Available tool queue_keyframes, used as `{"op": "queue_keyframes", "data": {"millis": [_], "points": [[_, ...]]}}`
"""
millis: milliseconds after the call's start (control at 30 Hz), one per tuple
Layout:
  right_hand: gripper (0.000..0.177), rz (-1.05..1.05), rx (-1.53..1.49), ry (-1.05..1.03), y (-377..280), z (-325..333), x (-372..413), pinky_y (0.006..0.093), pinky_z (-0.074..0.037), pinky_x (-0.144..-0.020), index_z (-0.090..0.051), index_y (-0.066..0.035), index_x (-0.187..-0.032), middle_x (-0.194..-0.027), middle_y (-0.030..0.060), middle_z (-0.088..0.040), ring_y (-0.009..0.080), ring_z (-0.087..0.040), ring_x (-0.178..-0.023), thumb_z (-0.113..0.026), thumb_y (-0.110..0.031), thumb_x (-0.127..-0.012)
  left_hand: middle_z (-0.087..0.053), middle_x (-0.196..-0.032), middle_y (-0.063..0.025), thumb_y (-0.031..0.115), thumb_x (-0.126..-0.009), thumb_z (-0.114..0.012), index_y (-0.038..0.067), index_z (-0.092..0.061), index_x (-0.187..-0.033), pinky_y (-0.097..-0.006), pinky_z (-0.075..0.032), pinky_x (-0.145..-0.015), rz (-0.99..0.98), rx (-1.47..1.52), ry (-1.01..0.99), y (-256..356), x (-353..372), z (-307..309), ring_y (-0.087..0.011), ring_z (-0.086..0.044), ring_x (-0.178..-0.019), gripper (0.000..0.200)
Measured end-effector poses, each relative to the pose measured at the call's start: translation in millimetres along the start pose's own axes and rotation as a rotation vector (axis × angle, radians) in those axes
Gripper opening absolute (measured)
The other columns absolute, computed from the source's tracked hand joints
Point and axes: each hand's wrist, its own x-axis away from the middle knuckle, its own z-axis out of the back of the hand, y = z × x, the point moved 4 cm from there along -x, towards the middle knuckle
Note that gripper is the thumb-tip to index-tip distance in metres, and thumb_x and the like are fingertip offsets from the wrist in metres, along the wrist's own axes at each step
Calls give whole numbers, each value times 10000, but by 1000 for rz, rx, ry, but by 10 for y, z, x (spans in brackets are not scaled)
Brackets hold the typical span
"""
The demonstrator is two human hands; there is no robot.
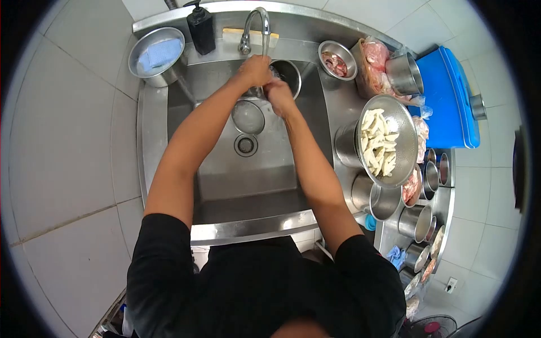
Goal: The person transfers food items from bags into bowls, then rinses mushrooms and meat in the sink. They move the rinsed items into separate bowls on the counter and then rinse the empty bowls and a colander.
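Both of my hands are together at the back of the steel sink (248, 177), under the curved faucet (257, 22). My left hand (255, 71) is right beneath the spout, where water runs down. Just to its right and slightly lower is my right hand (277, 93), blurred by motion. Behind and beside my right hand stands a round steel pot (293, 79) in the sink. A round steel strainer or bowl (248, 117) lies below my hands, near the drain (245, 145). The fingers are too small and blurred to tell what they hold.
A steel pot with a blue cloth (160, 54) and a black pump bottle (201, 28) stand at the back left. On the right are a bowl of meat (337, 62), a colander of pale strips (401, 141), several pots and a blue cooler (445, 96).
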Motion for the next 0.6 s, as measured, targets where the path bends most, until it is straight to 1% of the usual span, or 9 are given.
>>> {"op": "queue_keyframes", "data": {"millis": [33, 100, 200, 300, 333, 367, 467, 500, 600], "points": [[181, 2, 225, -117, 126, -50, -21, 356, -489, -700, -637, -32, -855, -789, 149, -642, 217, -616, -722, -468, -8, -795, -623, -905, -254, 109, -721, -527, -13, -629, -928, -473, -489, -791, -36, -40, -51, -18, -55, -21, -418, -608, -847, 261], [148, 284, 993, -359, 230, -1, -108, 402, -492, -718, -691, -83, -775, -780, 179, -650, 309, -636, -769, -552, -121, -740, -625, -910, -251, 116, -725, -530, -8, -633, -929, -463, -492, -807, -108, -148, -125, -140, -61, -140, -409, -611, -864, 260], [177, 136, 859, -159, 317, 140, -636, 418, -496, -725, -704, -85, -799, -848, 189, -656, 339, -635, -824, -621, -174, -670, -629, -887, -250, 145, -723, -558, -15, -642, -880, -455, -494, -791, 40, -85, -171, -112, 207, -59, -390, -619, -853, 239], [240, 349, 1114, -324, 189, -211, -721, 416, -496, -709, -687, -53, -805, -862, 181, -660, 334, -638, -792, -606, -243, -683, -648, -904, -205, 194, -707, -641, 24, -670, -887, -427, -508, -765, 167, 296, -11, -387, 233, -297, -374, -626, -863, 249], [269, 414, 1252, -355, 25, -346, -662, 415, -494, -705, -679, -38, -800, -866, 178, -662, 332, -639, -778, -595, -271, -693, -657, -904, -182, 229, -682, -666, 55, -678, -888, -419, -505, -715, 124, 48, -120, -409, 232, -239, -354, -637, -825, 270], [300, 382, 1210, -401, -66, -402, -593, 413, -487, -720, -669, -31, -841, -885, 187, -657, 335, -632, -804, -579, -294, -727, -628, -840, -145, 228, -714, -644, 60, -657, -858, -378, -470, -642, 168, 106, -147, -584, 220, -362, -298, -596, -744, 222], [393, 126, 763, -538, -282, -509, -357, 407, -463, -766, -637, -7, -964, -943, 214, -643, 346, -611, -882, -533, -362, -830, -540, -647, -34, 227, -810, -578, 76, -593, -768, -256, -365, -423, 662, 921, -160, -1392, 306, -845, -129, -475, -499, 158], [361, 105, 732, -574, -366, -488, -292, 414, -465, -760, -639, -19, -948, -929, 203, -644, 347, -611, -873, -539, -342, -821, -511, -583, 3, 227, -842, -555, 81, -572, -738, -215, -330, -351, 740, 1027, -188, -1557, 364, -955, -72, -435, -417, 180], [264, 230, 949, -563, -566, -269, -110, 434, -470, -743, -647, -57, -899, -887, 170, -648, 352, -612, -847, -557, -281, -793, -477, -563, 34, 298, -853, -548, 116, -552, -744, -186, -316, -348, 861, 1134, -336, -1521, 377, -980, -31, -414, -419, 212]]}}
